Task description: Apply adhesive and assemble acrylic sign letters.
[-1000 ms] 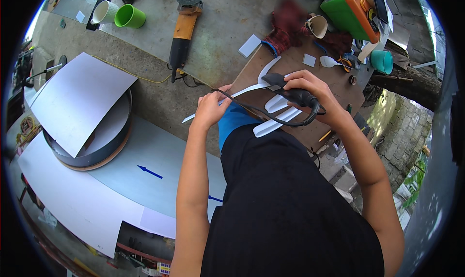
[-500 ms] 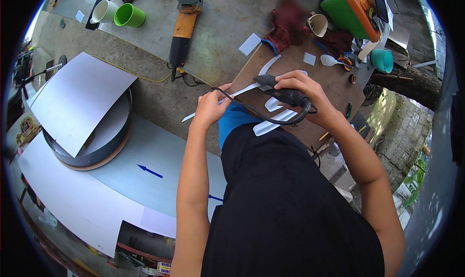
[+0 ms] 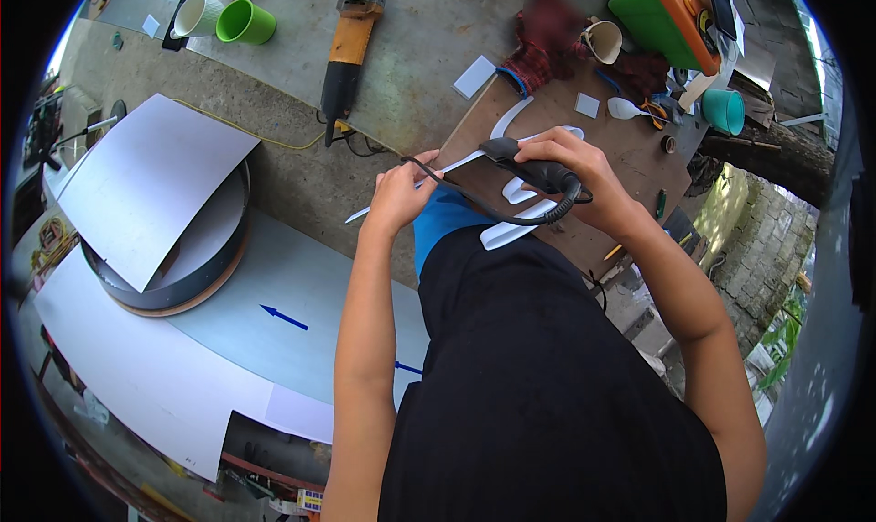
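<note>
My right hand (image 3: 575,161) is wrapped round a black corded hand power tool (image 3: 538,173). The tool's head meets a narrow white strip (image 3: 465,161); whether its working face touches the strip is hidden. Closed on that strip, my left hand (image 3: 401,193) pinches it near its left part, and the thin end sticks out past the fingers. The tool's black cord (image 3: 474,210) loops from its rear end back toward my left hand. Curved white channel pieces (image 3: 511,234) lie below the tool, close to my lap. Beneath them is a brown board (image 3: 630,180).
An orange and black angle grinder (image 3: 347,57) lies on the grey table, beside green (image 3: 246,22) and white cups (image 3: 197,16). At right stand a teal cup (image 3: 724,111) and a green-orange box (image 3: 662,15). White sheets (image 3: 160,180) cover a round drum at left.
Both hands keep their holds and have barely moved. The whole view has shifted slightly.
</note>
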